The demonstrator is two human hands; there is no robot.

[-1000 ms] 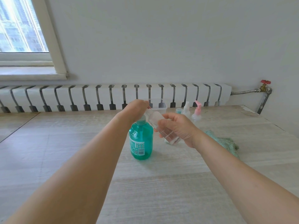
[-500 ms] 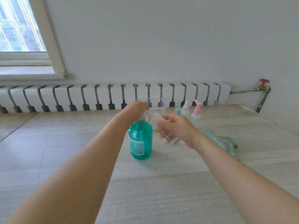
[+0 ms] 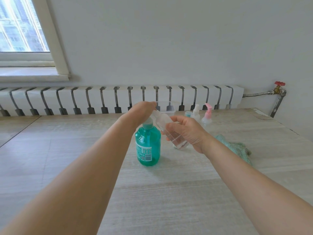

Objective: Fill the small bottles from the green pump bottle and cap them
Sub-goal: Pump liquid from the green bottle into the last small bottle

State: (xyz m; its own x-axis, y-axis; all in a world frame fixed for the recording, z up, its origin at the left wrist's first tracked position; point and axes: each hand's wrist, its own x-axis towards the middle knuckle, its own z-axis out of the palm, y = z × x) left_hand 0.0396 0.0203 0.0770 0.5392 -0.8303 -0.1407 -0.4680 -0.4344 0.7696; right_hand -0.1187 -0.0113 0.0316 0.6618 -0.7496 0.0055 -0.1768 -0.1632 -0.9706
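Your left hand (image 3: pixel 143 110) presses down on the pump head of the green bottle (image 3: pixel 147 146) while your right hand (image 3: pixel 185 132) grips the clear small bottle (image 3: pixel 166 128), tilted so its neck sits right under your left palm, likely to catch the spout's output without dripping on the table (image 3: pixel 160 192).

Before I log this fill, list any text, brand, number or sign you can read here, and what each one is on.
No text here can be read.
Green pump bottle: its white label carries a barcode and what looks like a QR code, with print too small and blurred to read.
Clear small bottle in the right hand: faint horizontal lines, no legible numbers.
Pink pump bottle and white spray bottle: no readable print.
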